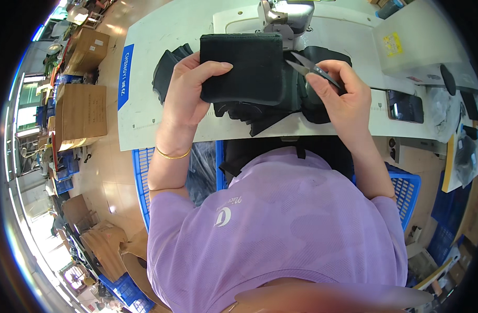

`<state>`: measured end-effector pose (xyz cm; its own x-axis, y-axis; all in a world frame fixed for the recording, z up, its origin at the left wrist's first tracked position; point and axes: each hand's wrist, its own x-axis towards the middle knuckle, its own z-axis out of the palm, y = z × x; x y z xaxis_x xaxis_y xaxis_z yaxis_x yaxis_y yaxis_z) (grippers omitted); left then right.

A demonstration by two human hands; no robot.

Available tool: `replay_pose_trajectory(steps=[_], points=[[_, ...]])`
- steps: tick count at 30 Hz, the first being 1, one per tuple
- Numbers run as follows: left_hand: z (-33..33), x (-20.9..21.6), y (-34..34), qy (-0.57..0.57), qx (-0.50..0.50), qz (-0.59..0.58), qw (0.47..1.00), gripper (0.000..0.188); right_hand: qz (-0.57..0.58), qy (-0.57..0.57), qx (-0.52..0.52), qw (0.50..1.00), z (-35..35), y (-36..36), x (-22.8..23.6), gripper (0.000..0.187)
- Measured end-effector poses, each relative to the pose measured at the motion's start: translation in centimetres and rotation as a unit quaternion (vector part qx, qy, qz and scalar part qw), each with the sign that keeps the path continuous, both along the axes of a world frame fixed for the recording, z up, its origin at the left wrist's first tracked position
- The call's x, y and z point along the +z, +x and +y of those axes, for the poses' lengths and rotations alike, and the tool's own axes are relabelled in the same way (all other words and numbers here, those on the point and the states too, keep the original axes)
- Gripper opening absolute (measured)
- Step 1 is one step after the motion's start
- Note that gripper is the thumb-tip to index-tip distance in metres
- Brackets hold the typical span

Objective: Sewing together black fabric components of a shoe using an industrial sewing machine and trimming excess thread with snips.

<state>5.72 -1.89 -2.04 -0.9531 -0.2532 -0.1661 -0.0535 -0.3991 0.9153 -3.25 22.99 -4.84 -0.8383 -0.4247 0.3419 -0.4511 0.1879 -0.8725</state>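
My left hand [192,86] grips a flat, dark, roughly square piece [244,68] by its left edge, thumb on top and the other fingers hidden beneath. A stitched line runs along its far edge. In my right hand [343,91] is a pair of thread snips [314,69], blades parted and pointing toward the right edge of the piece, apart from it. More dark pieces [260,117] lie under and around it on the white table, some fanned out at the left [168,68] and others beneath my right hand [327,55].
A sewing machine head [286,18] stands just beyond the pieces. At the right lie a phone [405,106] and a pale machine housing [426,44]. Blue crates [143,172] flank my lap below the table edge. Cardboard boxes [81,115] stand on the floor at the left.
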Motion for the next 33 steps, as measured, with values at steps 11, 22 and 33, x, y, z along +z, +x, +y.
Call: replay_pose_trajectory(steps=[11,22,33], points=[[2.4,-0.7,0.1,0.007,-0.010,-0.023,1.000,0.019,0.095,-0.031,-0.066,0.993,-1.5,0.4,-1.3,0.027],[3.0,-0.6,0.3,-0.008,-0.014,-0.006,1.000,0.018,0.176,-0.026,-0.053,0.983,-1.4,-0.3,-1.4,0.023],[-7.6,-1.9,1.1,-0.805,0.341,0.155,0.459,0.034,0.072,0.304,-0.238,0.920,6.3,-10.8,-5.2,0.042]])
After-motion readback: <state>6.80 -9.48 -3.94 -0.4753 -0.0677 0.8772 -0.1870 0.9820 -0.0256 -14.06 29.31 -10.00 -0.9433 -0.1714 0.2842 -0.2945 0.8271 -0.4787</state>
